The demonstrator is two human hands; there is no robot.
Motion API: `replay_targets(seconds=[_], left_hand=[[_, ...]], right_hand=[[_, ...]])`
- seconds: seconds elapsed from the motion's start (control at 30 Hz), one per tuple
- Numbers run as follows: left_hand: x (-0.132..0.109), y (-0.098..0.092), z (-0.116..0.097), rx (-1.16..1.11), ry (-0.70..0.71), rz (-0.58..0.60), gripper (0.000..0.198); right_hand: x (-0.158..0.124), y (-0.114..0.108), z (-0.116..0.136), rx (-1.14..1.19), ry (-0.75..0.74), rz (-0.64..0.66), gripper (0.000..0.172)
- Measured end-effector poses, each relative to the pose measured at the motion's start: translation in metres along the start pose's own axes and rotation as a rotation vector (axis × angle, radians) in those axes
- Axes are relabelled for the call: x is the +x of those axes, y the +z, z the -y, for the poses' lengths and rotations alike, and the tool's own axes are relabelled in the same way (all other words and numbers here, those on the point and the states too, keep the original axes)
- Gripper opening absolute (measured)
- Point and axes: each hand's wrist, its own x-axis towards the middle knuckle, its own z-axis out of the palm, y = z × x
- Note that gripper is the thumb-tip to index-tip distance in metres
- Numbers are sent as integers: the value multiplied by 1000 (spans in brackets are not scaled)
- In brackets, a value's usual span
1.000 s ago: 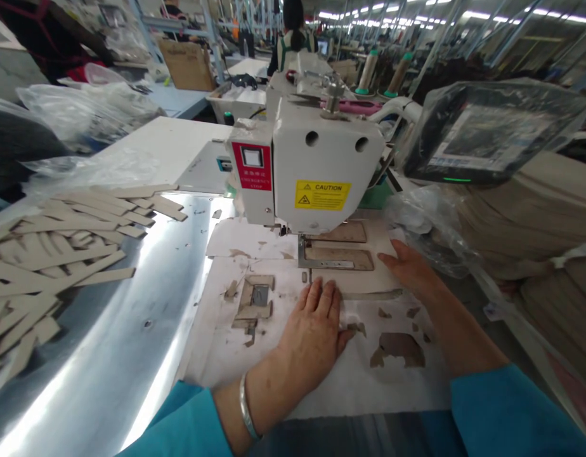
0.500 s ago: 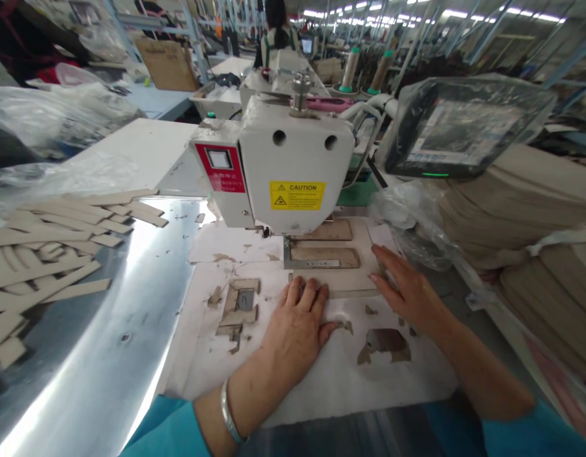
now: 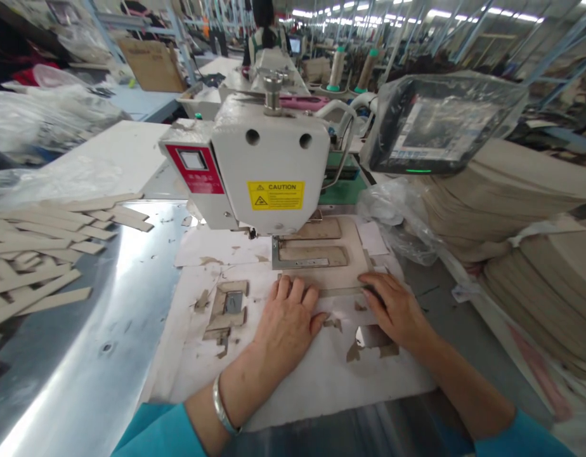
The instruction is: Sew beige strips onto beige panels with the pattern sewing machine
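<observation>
My left hand [image 3: 286, 324] lay flat with its fingers together, grasping nothing, the fingertips at the near edge of a flat, pale beige fabric panel [image 3: 340, 276]. My right hand [image 3: 395, 308] was at the panel's near right corner, forefinger and thumb close to it; I could not tell whether those 2 pinched the edge or only touched it. The panel rested on a white sheet with torn holes [image 3: 321, 387], beneath a slim silver metal bracket [image 3: 297, 263], just in front of the white sewing machine head [image 3: 269, 171]. I judged that an uneven push from my 2 hands could skew the panel under the bracket, and that too much force at the corner could ruck the cloth. The sheet's ragged cutouts might have snagged an edge, too. The crumpled clear plastic bag [image 3: 397, 219] lay near the far right side, where it could have caught on my sleeve. My left fingertips were near the bracket, so a careless reach forward risked a nip.
</observation>
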Motion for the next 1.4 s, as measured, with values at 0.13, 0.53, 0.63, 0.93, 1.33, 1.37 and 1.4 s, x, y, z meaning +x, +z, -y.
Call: replay_targets(seconds=[0.13,0.53,0.63,0.93,1.33,1.37,1.4], left_hand=[[0,0,0,13,-3,-6,32],[0,3,0,-9,-11,-16,30],[0,3,-1,-9,-12,-24,30],[-3,3,-1,2,6,-16,29],[-4,1,-1,13,20,-16,29],[-4,1,-1,15,20,-17,28],[-5,2,-1,15,17,-15,27]], right_hand=[[24,9,-10,-135,149,-18,41],[72,14,-34,-350,166,173,40],[79,19,-52,-270,130,179,39],[57,19,-55,-82,-18,110,38],[-21,-11,-1,-57,-39,104,47],[-18,-14,0,-41,-35,103,45],[-11,-19,-3,-16,-22,88,42]])
